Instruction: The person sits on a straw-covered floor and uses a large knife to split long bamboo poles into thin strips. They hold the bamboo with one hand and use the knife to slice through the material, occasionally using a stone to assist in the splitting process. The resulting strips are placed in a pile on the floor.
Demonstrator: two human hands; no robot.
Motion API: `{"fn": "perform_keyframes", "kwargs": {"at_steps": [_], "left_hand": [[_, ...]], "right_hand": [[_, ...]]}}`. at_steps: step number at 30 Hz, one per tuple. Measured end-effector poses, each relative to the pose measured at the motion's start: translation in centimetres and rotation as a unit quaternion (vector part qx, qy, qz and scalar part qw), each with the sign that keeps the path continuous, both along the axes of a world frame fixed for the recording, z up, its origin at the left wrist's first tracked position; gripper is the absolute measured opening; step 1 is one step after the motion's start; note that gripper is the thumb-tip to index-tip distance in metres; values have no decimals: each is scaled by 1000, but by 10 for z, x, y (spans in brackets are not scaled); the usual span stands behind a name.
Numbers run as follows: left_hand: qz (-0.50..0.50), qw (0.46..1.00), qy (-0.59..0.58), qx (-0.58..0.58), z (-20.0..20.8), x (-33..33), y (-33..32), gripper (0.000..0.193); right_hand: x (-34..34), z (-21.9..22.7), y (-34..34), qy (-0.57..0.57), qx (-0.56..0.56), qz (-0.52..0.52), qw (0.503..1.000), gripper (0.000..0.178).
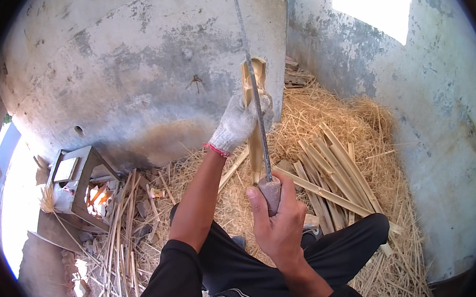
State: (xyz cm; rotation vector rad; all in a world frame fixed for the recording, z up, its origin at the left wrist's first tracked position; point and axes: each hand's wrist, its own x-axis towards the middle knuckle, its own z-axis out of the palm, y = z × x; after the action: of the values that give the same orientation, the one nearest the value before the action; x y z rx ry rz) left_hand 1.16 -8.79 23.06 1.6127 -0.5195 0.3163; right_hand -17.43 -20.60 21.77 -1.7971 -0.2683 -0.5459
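My left hand (234, 125), in a white knitted glove with a red cuff, is closed round a split length of bamboo (256, 152). The bamboo stands nearly upright in front of me, its hollow inner side partly showing near the top. My bare right hand (281, 229) grips the thick round handle (269, 195) of a long, narrow-bladed knife (265, 134). Its dark blade runs up across the bamboo and past my gloved fingers to the upper edge of the view. Whether the blade touches the bamboo, I cannot tell.
Split bamboo pieces (338, 172) lie piled at my right on a heap of shavings (340, 109). A worn box-like stand (75, 192) sits at the left, beside long thin strips (119, 228). Weathered walls (145, 59) close in ahead and right. My bent legs (347, 239) are below.
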Motion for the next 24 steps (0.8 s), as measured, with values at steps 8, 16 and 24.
{"fn": "perform_keyframes", "kwargs": {"at_steps": [8, 16, 24], "left_hand": [[-47, 999, 21, -17, -8, 10, 8, 29], [3, 999, 33, 42, -5, 9, 4, 36], [-20, 1000, -15, 8, -13, 11, 6, 37]], "right_hand": [[-6, -7, -9, 33, 82, 77, 993, 41], [-12, -10, -16, 48, 174, 126, 976, 42], [0, 7, -1, 5, 11, 31, 999, 40]]}}
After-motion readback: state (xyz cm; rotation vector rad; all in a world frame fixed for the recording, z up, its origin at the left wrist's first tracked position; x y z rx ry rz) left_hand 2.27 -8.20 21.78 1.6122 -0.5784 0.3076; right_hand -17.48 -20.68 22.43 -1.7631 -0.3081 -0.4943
